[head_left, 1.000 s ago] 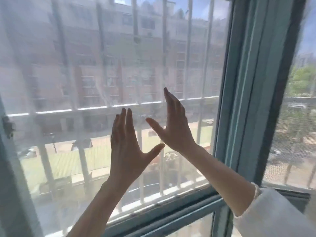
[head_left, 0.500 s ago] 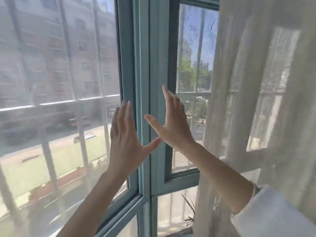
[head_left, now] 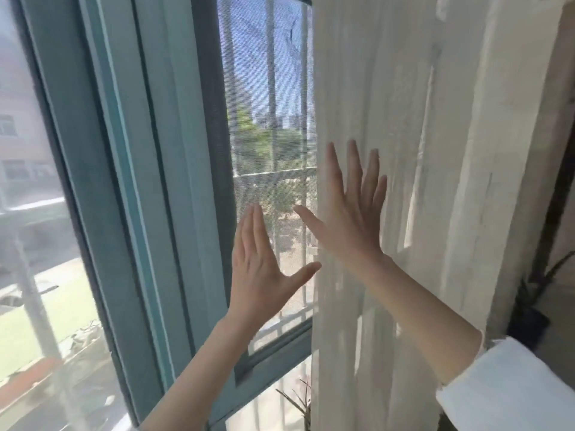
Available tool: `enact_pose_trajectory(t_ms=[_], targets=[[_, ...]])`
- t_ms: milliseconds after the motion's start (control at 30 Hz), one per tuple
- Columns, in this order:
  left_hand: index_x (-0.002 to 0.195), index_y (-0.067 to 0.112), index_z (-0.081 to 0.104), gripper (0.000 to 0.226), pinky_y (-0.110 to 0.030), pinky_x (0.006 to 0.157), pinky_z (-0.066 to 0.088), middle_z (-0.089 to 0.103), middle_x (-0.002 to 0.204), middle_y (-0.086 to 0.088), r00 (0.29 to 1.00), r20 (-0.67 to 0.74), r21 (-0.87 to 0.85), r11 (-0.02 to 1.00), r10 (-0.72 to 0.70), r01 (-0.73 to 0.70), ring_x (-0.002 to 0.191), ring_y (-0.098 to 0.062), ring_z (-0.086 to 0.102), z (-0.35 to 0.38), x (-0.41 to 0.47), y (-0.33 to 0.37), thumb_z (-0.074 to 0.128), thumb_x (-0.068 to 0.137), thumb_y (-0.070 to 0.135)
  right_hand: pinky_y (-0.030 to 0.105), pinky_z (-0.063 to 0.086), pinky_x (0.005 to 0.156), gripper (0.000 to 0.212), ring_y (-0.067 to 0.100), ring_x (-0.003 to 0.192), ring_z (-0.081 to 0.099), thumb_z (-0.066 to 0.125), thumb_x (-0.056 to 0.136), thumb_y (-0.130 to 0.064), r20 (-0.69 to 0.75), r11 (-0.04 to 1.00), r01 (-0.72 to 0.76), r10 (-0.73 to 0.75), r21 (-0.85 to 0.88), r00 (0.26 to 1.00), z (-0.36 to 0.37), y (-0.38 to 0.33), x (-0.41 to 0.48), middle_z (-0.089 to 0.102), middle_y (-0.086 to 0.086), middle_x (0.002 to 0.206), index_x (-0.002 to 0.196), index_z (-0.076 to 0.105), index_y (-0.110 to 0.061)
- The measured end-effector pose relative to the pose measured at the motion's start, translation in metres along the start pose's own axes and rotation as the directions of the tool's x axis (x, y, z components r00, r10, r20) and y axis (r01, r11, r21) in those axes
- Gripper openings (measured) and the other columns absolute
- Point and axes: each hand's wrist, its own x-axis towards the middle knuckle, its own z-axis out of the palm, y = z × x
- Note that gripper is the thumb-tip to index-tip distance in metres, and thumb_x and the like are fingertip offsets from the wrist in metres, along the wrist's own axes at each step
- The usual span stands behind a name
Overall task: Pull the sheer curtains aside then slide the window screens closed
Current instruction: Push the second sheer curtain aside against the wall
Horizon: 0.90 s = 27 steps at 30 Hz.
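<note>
— Well, what lies leftmost?

— Glass, then the teal window frame, then the mesh window screen with bars behind it (trees beyond).

— And the hands?

— Left hand is raised flat before the screen, fingers together, thumb splayed, holding nothing; whether it touches the mesh, I cannot tell. Right hand is spread wide, palm against the sheer curtain at its left edge.

— The curtain?

— It hangs bunched at the right, covering the screen's right side.

sheer curtain hangs across right side, window screen left uncovered
</note>
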Motion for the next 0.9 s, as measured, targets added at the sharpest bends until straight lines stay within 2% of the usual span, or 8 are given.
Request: enact_pose_trajectory(t_ms=[167, 300, 400, 500, 600, 667, 767, 900], targets=[[0.128, 0.024, -0.031, 0.123, -0.028, 0.108, -0.009, -0.025, 0.144, 0.008, 0.991, 0.127, -0.191, 0.980, -0.037, 0.061, 0.131, -0.004, -0.023, 0.073, 0.035, 0.013, 0.052, 0.054, 0.074, 0.064, 0.006, 0.108, 0.105, 0.044, 0.137, -0.012, 0.060, 0.071, -0.060, -0.055, 0.988, -0.152, 0.151, -0.019, 0.987, 0.006, 0.041, 0.031, -0.008, 0.011, 0.155, 0.143, -0.006, -0.023], [0.135, 0.016, -0.026, 0.125, -0.028, 0.109, -0.007, -0.024, 0.150, -0.004, 0.982, 0.182, -0.275, 0.957, -0.044, 0.094, 0.136, -0.010, -0.020, 0.126, 0.066, 0.034, 0.066, 0.062, 0.061, 0.062, 0.011, 0.108, 0.102, 0.043, 0.139, -0.001, 0.062, 0.070, -0.057, -0.145, 0.997, -0.058, 0.051, -0.044, 0.988, 0.009, 0.067, 0.045, 0.004, 0.014, 0.155, 0.144, 0.002, -0.021], [0.140, 0.014, -0.012, 0.117, -0.034, 0.115, 0.001, -0.009, 0.154, -0.009, 0.981, 0.194, -0.284, 0.958, 0.025, 0.032, 0.140, -0.015, -0.011, 0.155, 0.087, 0.052, 0.053, 0.062, 0.070, 0.057, 0.013, 0.109, 0.096, 0.041, 0.139, 0.009, 0.065, 0.071, -0.054, -0.199, 0.993, 0.037, -0.059, -0.112, 0.978, 0.006, 0.085, 0.056, 0.017, 0.014, 0.153, 0.143, 0.013, -0.017], [0.142, 0.013, 0.004, 0.114, -0.038, 0.112, 0.014, 0.008, 0.153, -0.009, 0.977, 0.210, -0.280, 0.960, 0.040, 0.020, 0.140, -0.019, 0.004, 0.175, 0.098, 0.067, 0.034, 0.056, 0.083, 0.051, 0.014, 0.111, 0.086, 0.035, 0.139, 0.015, 0.062, 0.075, -0.052, -0.243, 0.988, 0.082, -0.112, -0.130, 0.964, 0.001, 0.099, 0.063, 0.024, 0.013, 0.151, 0.142, 0.020, -0.017], [0.142, 0.012, -0.004, 0.114, -0.038, 0.114, 0.009, 0.000, 0.154, -0.007, 0.980, 0.191, -0.341, 0.940, 0.050, 0.018, 0.140, -0.018, -0.001, 0.188, 0.098, 0.075, 0.046, 0.061, 0.077, 0.043, 0.019, 0.108, 0.079, 0.027, 0.136, 0.019, 0.056, 0.077, -0.053, -0.416, 0.992, 0.051, -0.096, -0.117, 0.904, -0.011, 0.112, 0.060, 0.030, 0.015, 0.148, 0.140, 0.024, -0.018], [0.139, 0.015, -0.018, 0.116, -0.032, 0.114, 0.001, -0.019, 0.151, 0.002, 0.986, 0.164, -0.406, 0.913, 0.042, 0.029, 0.139, -0.012, -0.010, 0.194, 0.097, 0.079, 0.063, 0.068, 0.058, 0.040, 0.015, 0.109, 0.086, 0.029, 0.137, 0.014, 0.054, 0.076, -0.059, -0.517, 0.999, -0.019, 0.000, -0.031, 0.856, -0.019, 0.119, 0.060, 0.023, 0.019, 0.149, 0.140, 0.016, -0.015], [0.135, 0.016, -0.024, 0.114, -0.024, 0.109, -0.005, -0.023, 0.140, 0.011, 0.992, 0.116, -0.434, 0.901, 0.060, -0.004, 0.132, -0.002, -0.019, 0.201, 0.098, 0.086, 0.068, 0.073, 0.042, 0.050, 0.006, 0.110, 0.110, 0.038, 0.140, 0.000, 0.059, 0.068, -0.066, -0.416, 0.981, -0.144, 0.185, 0.129, 0.890, -0.017, 0.123, 0.072, 0.002, 0.021, 0.153, 0.143, 0.001, -0.010], [0.140, 0.008, -0.007, 0.099, -0.031, 0.114, 0.006, -0.002, 0.153, -0.007, 0.982, 0.130, -0.452, 0.890, 0.139, -0.066, 0.140, -0.015, -0.001, 0.204, 0.101, 0.096, 0.054, 0.076, 0.052, 0.058, 0.008, 0.110, 0.120, 0.041, 0.139, -0.005, 0.064, 0.065, -0.064, -0.172, 0.962, -0.254, 0.268, 0.098, 0.948, 0.009, 0.126, 0.094, -0.010, 0.015, 0.154, 0.141, -0.015, -0.015]])
